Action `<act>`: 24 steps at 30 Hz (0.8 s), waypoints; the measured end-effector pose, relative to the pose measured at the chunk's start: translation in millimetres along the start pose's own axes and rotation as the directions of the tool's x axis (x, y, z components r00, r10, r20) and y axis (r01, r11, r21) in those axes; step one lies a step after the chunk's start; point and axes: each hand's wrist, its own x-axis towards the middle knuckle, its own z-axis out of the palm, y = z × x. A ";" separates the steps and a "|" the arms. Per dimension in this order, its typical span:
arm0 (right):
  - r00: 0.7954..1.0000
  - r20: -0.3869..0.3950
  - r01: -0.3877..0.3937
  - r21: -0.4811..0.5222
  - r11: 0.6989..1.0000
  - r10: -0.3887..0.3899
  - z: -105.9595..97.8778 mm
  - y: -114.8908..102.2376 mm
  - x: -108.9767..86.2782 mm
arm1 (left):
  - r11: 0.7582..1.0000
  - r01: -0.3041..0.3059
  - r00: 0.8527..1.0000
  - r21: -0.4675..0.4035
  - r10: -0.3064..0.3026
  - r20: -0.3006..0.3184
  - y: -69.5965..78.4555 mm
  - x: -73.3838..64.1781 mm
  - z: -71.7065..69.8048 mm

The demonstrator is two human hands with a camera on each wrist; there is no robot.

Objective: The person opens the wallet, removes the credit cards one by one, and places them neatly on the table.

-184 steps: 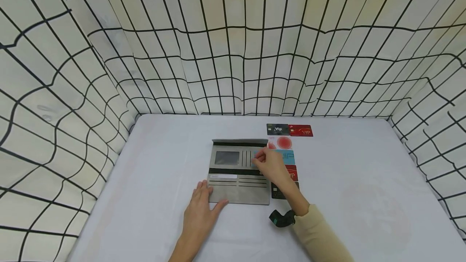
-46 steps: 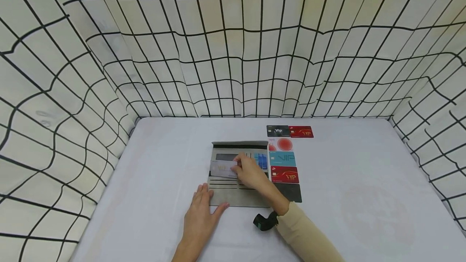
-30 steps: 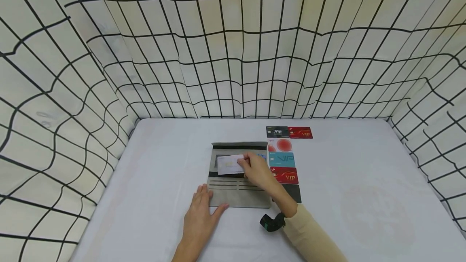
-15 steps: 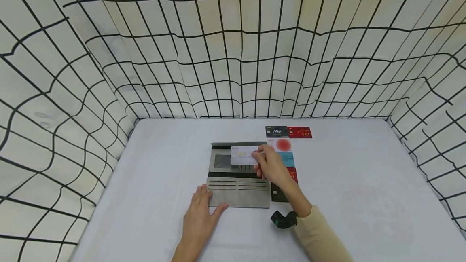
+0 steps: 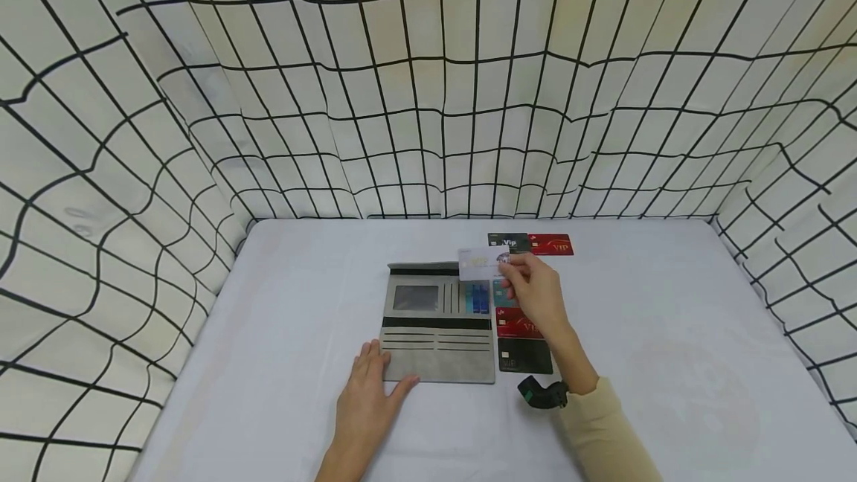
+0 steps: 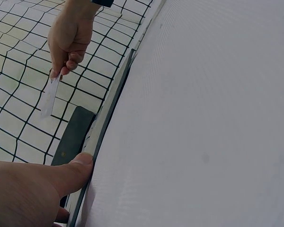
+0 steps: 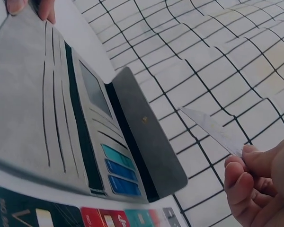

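Observation:
A grey wallet point(image 5: 438, 367) lies unfolded on the white table, with slots, a dark window point(image 5: 416, 297) and a raised flap at its far edge. Several blue and teal cards point(image 7: 120, 168) sit in its right-hand slots. My left hand point(image 5: 368, 393) rests at the wallet's near left corner, fingers along the left side and thumb point(image 6: 78, 170) on the near edge. Between thumb and fingertips, my right hand point(image 5: 541, 294) pinches a pale card point(image 5: 477, 265) by its right end. That card is held up over the wallet's far right corner, partly covering the cards behind it.
Along the wallet's right side runs a column of cards: a black card point(image 5: 525, 356), a red card point(image 5: 518, 323) and a teal card point(image 5: 502, 294). Farther back lie a dark card point(image 5: 498, 239) and another red card point(image 5: 552, 245). Black-gridded white walls point(image 5: 442, 95) enclose the table.
Earlier my right hand was at the wallet's right slots. It then held the pale card over the wallet's left half, and has since carried it right and away from me. My left hand stayed put.

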 end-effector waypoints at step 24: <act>0.952 -0.205 -0.213 0.097 0.972 0.229 -58.0 49.7 16.3 | 1.000 -0.016 1.000 0.005 0.016 -0.018 -1.1 0.4 0.7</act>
